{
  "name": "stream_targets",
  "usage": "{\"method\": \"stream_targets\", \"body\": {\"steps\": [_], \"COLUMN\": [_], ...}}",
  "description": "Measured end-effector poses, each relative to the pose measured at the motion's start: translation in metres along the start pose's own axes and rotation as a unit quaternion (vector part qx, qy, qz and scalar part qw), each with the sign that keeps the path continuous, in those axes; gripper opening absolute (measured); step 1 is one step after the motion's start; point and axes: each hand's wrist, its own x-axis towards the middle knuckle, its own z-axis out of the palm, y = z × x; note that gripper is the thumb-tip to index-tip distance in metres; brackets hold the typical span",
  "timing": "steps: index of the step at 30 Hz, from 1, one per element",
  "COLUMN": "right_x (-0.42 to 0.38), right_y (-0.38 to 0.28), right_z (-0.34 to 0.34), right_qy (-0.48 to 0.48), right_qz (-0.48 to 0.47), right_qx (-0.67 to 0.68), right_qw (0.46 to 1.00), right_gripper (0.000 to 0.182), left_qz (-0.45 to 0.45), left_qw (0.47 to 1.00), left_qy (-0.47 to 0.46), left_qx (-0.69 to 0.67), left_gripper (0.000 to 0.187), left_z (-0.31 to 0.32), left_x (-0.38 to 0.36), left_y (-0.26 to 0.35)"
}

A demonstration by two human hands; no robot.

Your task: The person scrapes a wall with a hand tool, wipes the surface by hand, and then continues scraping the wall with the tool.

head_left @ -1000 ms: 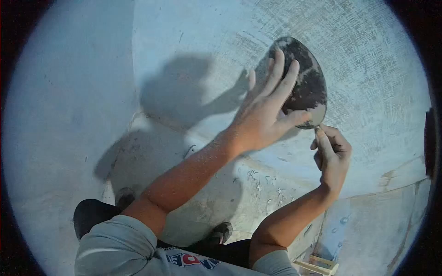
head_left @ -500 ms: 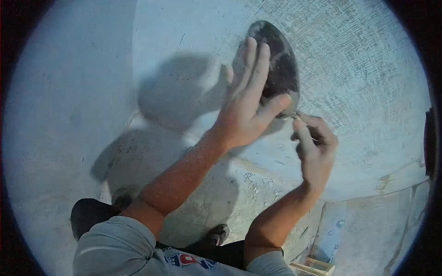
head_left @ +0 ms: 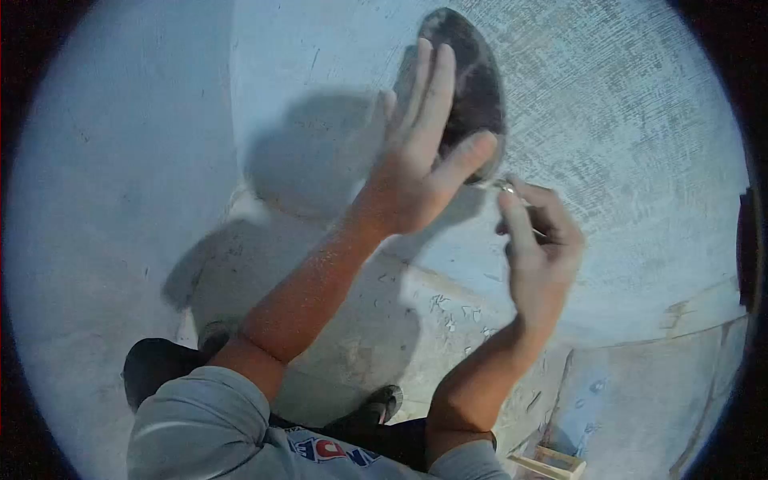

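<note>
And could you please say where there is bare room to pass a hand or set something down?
To pass: the scuffed wall right of the dark disc, above the right hand. To set down: the floor between left forearm and right forearm, beyond the shoe. Crowded: the disc's lower edge, near the left hand and the shiny piece the right holds.

Grey short-sleeved shirt [head_left: 196, 420] with red-and-blue lettering [head_left: 330, 450], dark legwear [head_left: 400, 442], dark footwear [head_left: 390, 398].

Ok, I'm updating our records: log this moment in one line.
left hand: spread over dark disc | right hand: pinching small metal piece near disc's lower edge | background: streaked blue wall
</note>
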Motion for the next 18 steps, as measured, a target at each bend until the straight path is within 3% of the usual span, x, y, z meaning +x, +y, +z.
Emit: {"method": "stream_targets", "body": {"steps": [3,7,9,12,15,18], "right_x": [0.006,0.004,-0.003,0.001,0.005,0.009], "right_y": [-0.011,-0.002,-0.004,-0.009,-0.005,0.012], "right_z": [-0.051,0.008,0.024,-0.021,-0.055,0.003], "right_qy": [-0.023,-0.022,-0.017,-0.013,-0.036,-0.055], "right_qz": [0.077,-0.009,0.018,0.023,0.107,0.019], "right_qx": [-0.006,0.009,0.028,0.008,-0.035,0.057], "right_qw": [0.997,1.0,0.999,1.0,0.993,0.997], "right_gripper": [0.017,0.018,0.019,0.019,0.018,0.017], "left_qz": [-0.003,0.014,-0.007,-0.002,-0.008,0.018], "left_qw": [0.997,0.999,0.997,1.0,0.998,0.998], "left_qy": [-0.073,0.043,0.047,-0.022,-0.054,0.047], "left_qx": [0.019,-0.006,-0.058,0.013,0.023,0.025], "left_gripper": [0.1,0.098,0.097,0.097,0.096,0.093], "left_z": [0.016,-0.002,0.001,0.005,0.023,0.005], "left_x": [-0.009,0.0,0.004,-0.005,-0.015,-0.004], "left_y": [0.02,0.005,-0.005,0.007,0.017,-0.006]}}
